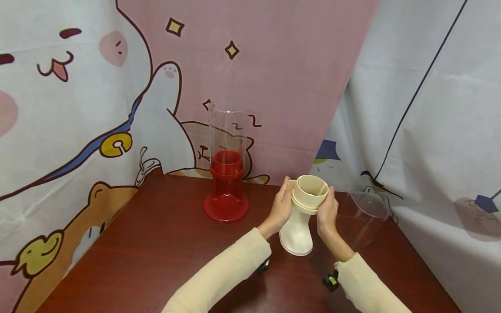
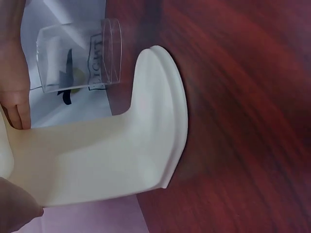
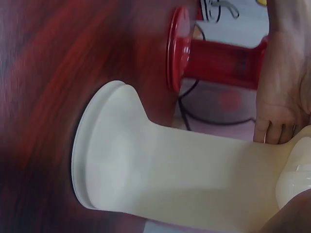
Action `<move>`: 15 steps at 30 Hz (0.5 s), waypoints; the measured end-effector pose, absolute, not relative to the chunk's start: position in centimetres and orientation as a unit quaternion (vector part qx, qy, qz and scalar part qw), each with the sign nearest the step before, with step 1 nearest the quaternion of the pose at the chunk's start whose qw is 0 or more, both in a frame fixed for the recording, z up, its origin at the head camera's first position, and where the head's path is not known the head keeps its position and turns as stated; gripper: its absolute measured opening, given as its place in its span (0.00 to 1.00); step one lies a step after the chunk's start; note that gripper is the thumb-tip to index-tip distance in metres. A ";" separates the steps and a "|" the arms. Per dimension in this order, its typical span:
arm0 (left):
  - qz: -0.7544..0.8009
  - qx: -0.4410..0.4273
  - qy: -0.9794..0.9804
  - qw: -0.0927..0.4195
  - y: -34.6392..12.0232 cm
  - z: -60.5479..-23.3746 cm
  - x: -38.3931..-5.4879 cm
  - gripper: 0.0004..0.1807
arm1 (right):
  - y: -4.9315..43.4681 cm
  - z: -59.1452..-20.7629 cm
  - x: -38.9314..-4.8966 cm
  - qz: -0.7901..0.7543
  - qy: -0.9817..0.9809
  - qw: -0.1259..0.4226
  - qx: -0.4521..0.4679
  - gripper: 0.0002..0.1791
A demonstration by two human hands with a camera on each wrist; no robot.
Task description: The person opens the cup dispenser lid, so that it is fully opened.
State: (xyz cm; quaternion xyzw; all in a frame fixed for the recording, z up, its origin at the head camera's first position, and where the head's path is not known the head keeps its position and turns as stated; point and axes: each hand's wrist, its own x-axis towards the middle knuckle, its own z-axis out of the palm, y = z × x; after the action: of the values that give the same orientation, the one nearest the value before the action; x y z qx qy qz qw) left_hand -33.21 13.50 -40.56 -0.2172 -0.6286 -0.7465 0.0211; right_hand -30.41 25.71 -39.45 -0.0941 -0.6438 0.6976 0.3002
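Observation:
A cream plastic stand (image 1: 296,232) has a wide round collar on top, a narrower neck and a flared foot. My left hand (image 1: 282,206) grips the collar from the left, and my right hand (image 1: 328,213) holds it from the right. Looking into the top, I see a hollow opening. In the left wrist view the stand (image 2: 92,155) shows its smooth neck, and its foot appears to meet the tabletop. The right wrist view shows the stand (image 3: 194,170) with the left hand's fingers (image 3: 276,128) against its upper part.
A red stand (image 1: 226,211) of similar shape is at the back, left of my hands, with a clear tube (image 1: 228,130) upright on it. Right of my right hand, a clear plastic cylinder (image 1: 364,217) stands on the dark red table (image 1: 156,261). Printed cloth (image 1: 274,78) hangs behind.

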 end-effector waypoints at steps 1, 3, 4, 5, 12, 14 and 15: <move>-0.747 -0.217 -0.628 0.021 13.8 -40.5 -33.4 0.30 | 26.0 -39.4 -30.6 0.696 -0.644 0.303 -0.093 0.34; -0.747 -0.217 -0.628 0.022 14.4 -40.6 -33.8 0.30 | 26.6 -39.5 -31.0 0.697 -0.643 0.305 -0.089 0.33; -0.746 -0.216 -0.629 0.022 14.6 -40.6 -34.0 0.30 | 26.9 -39.6 -31.3 0.697 -0.643 0.305 -0.089 0.33; -0.745 -0.216 -0.630 0.022 14.9 -40.6 -34.2 0.29 | 27.1 -39.6 -31.5 0.697 -0.642 0.305 -0.091 0.33; -0.733 -0.221 -0.642 0.032 15.9 -40.5 -35.4 0.29 | 28.5 -39.9 -33.0 0.686 -0.649 0.312 -0.097 0.31; -0.732 -0.216 -0.645 0.032 16.3 -40.5 -35.7 0.29 | 28.8 -39.9 -33.3 0.686 -0.649 0.315 -0.097 0.31; -0.731 -0.216 -0.646 0.032 16.5 -40.5 -35.9 0.29 | 28.9 -39.8 -33.4 0.686 -0.647 0.316 -0.098 0.31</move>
State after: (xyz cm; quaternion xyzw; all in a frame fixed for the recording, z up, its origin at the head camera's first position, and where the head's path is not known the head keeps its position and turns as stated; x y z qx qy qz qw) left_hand -35.89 16.45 -40.46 -0.2164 -0.6461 -0.7312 0.0321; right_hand -33.44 28.95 -39.82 -0.0982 -0.6474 0.6863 0.3165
